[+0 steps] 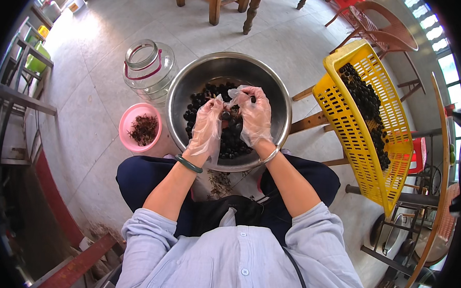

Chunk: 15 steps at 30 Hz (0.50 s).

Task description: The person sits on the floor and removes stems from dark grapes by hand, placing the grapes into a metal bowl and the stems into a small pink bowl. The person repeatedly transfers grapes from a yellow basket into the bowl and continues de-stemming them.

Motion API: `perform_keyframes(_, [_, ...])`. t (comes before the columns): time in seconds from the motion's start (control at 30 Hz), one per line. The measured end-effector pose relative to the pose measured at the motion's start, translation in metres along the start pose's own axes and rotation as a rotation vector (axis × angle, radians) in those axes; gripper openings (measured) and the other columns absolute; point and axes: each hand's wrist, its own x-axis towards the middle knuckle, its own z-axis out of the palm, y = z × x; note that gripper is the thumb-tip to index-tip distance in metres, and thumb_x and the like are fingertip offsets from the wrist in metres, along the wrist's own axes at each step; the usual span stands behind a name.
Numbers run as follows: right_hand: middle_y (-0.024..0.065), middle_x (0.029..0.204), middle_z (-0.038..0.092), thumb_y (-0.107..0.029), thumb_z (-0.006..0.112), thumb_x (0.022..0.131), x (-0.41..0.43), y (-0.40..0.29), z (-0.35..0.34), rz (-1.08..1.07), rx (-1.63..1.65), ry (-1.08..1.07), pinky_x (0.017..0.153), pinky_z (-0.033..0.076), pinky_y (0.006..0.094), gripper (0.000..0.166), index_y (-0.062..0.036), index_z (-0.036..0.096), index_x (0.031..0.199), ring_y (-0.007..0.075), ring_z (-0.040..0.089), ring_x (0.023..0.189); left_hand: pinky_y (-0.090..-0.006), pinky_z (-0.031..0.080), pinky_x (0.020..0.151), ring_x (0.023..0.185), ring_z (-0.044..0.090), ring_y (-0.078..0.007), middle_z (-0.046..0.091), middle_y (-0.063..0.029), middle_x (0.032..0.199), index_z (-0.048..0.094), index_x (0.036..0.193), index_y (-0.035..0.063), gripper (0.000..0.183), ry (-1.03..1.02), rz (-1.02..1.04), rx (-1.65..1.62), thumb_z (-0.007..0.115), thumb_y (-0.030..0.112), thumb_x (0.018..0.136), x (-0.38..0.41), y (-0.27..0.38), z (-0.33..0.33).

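Note:
My left hand and my right hand both wear thin clear plastic gloves and work close together above a stainless steel basin. The left fingers are pinched on a small stemmed bunch of dark grapes, partly hidden by the gloves. Curled inward, my right fingers have one dark grape between them. Loose dark grapes cover much of the basin's bottom, and reddish stems show among them. The basin stands on the floor between my knees.
A pink bowl of stripped stems and a large glass jar stand left of the basin. A tilted yellow plastic basket with more grapes rests on a wooden support at right. Stem scraps lie below the basin.

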Motion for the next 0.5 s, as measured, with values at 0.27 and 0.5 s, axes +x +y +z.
perform_keyframes(0.27, [-0.0001,0.078,0.052,-0.03,0.048,0.094,0.015,-0.027,-0.03,0.633,0.228,-0.251,0.059,0.041,0.0226,0.024,-0.0091,0.06,0.099,0.0071,0.046,0.065,-0.0252,0.047,0.061,0.068,0.056,-0.0117,0.06,-0.0022,0.078,0.057,0.084,0.0087,0.032,-0.042,-0.028,-0.095,0.051,0.039,0.093,0.003,0.018,-0.01])
perform_keyframes(0.5, [0.0034,0.076,0.056,-0.024,0.055,0.087,0.005,-0.003,-0.021,0.261,-0.081,-0.623,0.064,0.041,0.0255,0.027,0.0013,0.064,0.085,0.0098,0.046,0.065,-0.0241,0.048,0.076,0.082,0.059,-0.0135,0.063,-0.0074,0.094,0.06,0.104,-0.0027,0.039,-0.074,-0.089,-0.136,0.053,0.034,0.093,-0.001,0.02,-0.004])
